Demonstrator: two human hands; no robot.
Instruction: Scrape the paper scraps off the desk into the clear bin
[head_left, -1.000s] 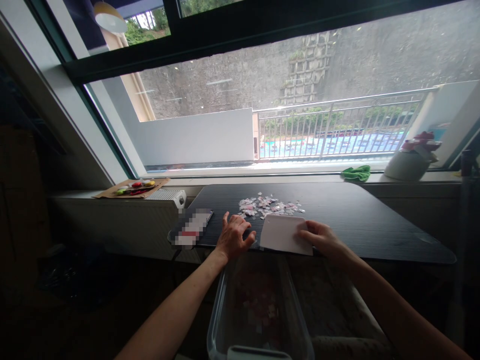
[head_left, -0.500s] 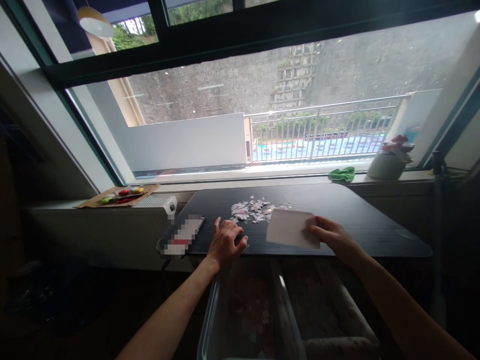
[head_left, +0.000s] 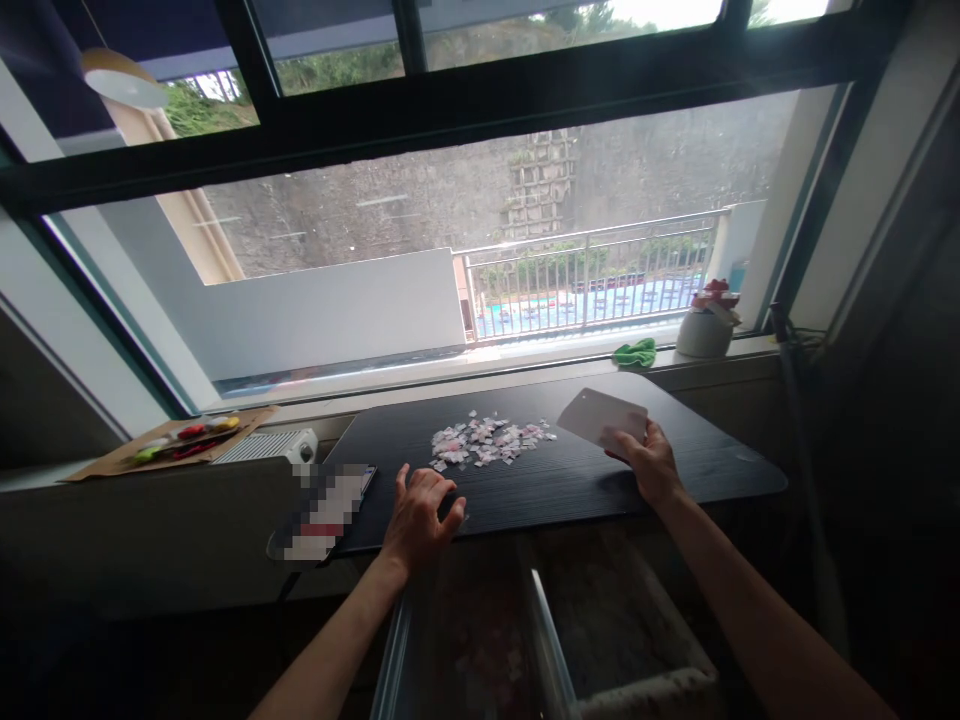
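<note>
My right hand point(head_left: 649, 465) grips a pale, flat plastic scraper point(head_left: 604, 413) with a small hole near one corner. It is tilted over the right part of the dark table point(head_left: 525, 500), just right of a pile of small white and pinkish paper-like pieces point(head_left: 487, 440). My left hand point(head_left: 427, 510) is at the table's front edge, its fingers apart and slightly bent, holding nothing. Below the edge, between my arms, stands a clear plastic bin point(head_left: 551, 640) with more small pieces dimly visible inside.
A phone with a blurred screen point(head_left: 326, 515) lies at the table's left end. On the sill are a green cloth point(head_left: 635, 352) and a pale pot point(head_left: 705, 330). Coloured items on brown card point(head_left: 187, 440) lie left. A dark box-like shape point(head_left: 622, 600) stands right of the bin.
The scraper has tilted and moved away from the pile, uncovering the pile's right side. My left hand keeps much the same pose. The whole view has turned to the right.
</note>
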